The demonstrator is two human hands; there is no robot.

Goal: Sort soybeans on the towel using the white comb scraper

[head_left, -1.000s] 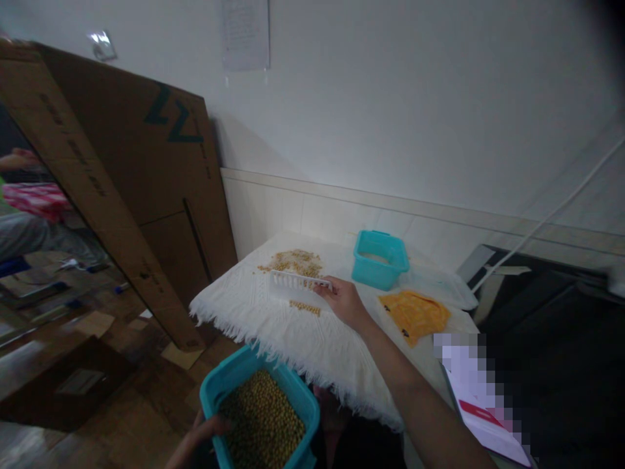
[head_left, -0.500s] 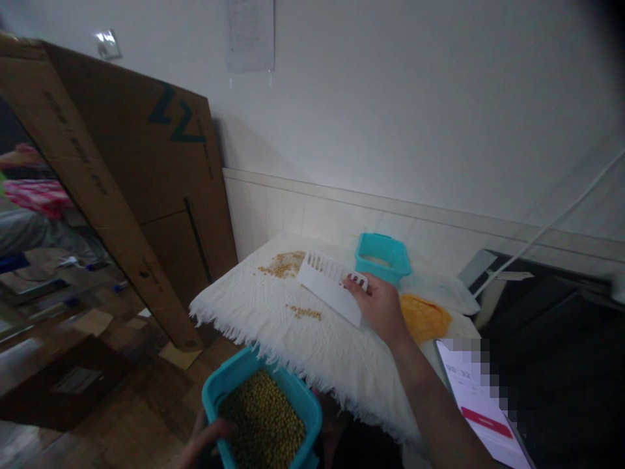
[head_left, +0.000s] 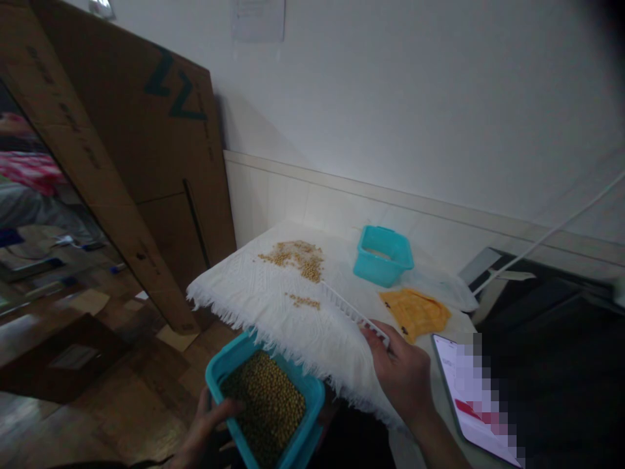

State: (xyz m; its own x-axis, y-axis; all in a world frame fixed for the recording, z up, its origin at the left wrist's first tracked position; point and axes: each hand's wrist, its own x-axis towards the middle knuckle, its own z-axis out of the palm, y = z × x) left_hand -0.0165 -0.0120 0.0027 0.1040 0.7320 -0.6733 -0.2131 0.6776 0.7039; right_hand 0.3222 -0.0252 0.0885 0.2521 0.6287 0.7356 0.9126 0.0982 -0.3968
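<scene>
My left hand [head_left: 208,423] grips the left rim of a turquoise plastic tub [head_left: 312,392], thumb over the edge. Yellow beans [head_left: 280,389] fill it, with a darker greenish patch along its left side. The tub sits below the fringed front edge of a white cloth [head_left: 234,283]. Above the cloth's right part, my right hand [head_left: 404,368] is closed on the end of a white slotted plastic panel [head_left: 342,304], seen nearly edge-on. Past the panel's far end lies a scattered pile of beans [head_left: 311,268]. A smaller strip of beans [head_left: 305,301] is nearer the fringe.
A second turquoise tub [head_left: 379,270] stands toward the wall. Right of it are a clear plastic lid [head_left: 452,291] and an orange cloth [head_left: 422,311]. A phone [head_left: 463,391] lies at the right edge. A tall cardboard box [head_left: 180,163] stands at left.
My right hand has drawn the panel toward me and right, turning it from face-on to nearly edge-on. More of the bean pile shows. My left hand still holds the tub.
</scene>
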